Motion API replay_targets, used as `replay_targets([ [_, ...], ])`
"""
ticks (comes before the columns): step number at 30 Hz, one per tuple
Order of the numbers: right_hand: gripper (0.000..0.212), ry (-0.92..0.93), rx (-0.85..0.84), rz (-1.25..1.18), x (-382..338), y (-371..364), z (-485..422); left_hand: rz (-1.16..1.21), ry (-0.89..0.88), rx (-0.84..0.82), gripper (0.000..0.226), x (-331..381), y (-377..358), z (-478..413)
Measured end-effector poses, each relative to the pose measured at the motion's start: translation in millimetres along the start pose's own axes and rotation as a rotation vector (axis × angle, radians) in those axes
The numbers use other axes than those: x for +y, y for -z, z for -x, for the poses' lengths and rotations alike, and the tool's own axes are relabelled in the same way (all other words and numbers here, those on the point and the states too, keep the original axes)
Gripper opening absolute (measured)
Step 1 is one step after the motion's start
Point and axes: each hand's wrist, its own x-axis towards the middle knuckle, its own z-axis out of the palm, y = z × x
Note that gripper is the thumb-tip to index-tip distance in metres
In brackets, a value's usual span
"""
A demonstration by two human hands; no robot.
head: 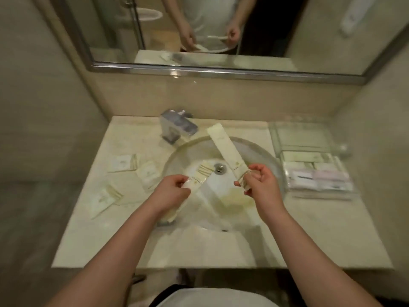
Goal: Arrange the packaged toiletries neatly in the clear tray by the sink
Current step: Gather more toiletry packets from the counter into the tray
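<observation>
Two long cream sachets are held above the sink (pixel 261 151). One sachet (pixel 225 149) is pinched at its near end in the right hand (pixel 257 181), its far end pointing up and away toward the tap (pixel 177 127). The other sachet (pixel 199 176) is gripped near its middle by the left hand (pixel 171 191), its lower end hanging toward the basin. Both grips are closed on the packets, finger against thumb.

To the right, on the counter (pixel 321 229), the clear tray (pixel 309 197) is set well apart from both hands. Its near part is filled with flat packets (pixel 318 176), cream ones behind and white and pale pink ones in front, laid side by side. Its far section (pixel 298 134) appears empty, though blur makes this uncertain.

Left of the sink, three square sachets (pixel 124 162) are left scattered on the counter, not yet tidied.

The step in hand is judged to be carrying the long sachets across to the tray. It would be done well if the two were first laid parallel, printed faces matched, then set flat in the free section with edges squared to the tray wall. Soft packets may bend or slide, so a low, flat placement is advised.
</observation>
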Motion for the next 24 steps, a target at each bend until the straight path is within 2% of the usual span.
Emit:
replay_targets([
  [9,0.018,-0.085,0.166,-0.161,29,186,36,0.020,-0.033,-0.074,0.023,56,-170,7],
  [14,0.018,-0.238,0.264,-0.525,38,239,29,-0.072,-0.036,-0.036,0.020,78,-214,0],
  [16,0.019,-0.253,0.290,-0.598,41,249,19,-0.172,-0.095,-0.011,0.017,91,-225,-14],
  [20,0.021,-0.286,0.335,-0.675,41,259,-4,-0.535,-0.313,-0.043,0.027,121,-248,-53],
  [24,0.023,-0.303,0.357,-0.682,32,266,-31,-0.631,-0.354,-0.043,0.030,152,-274,-91],
])
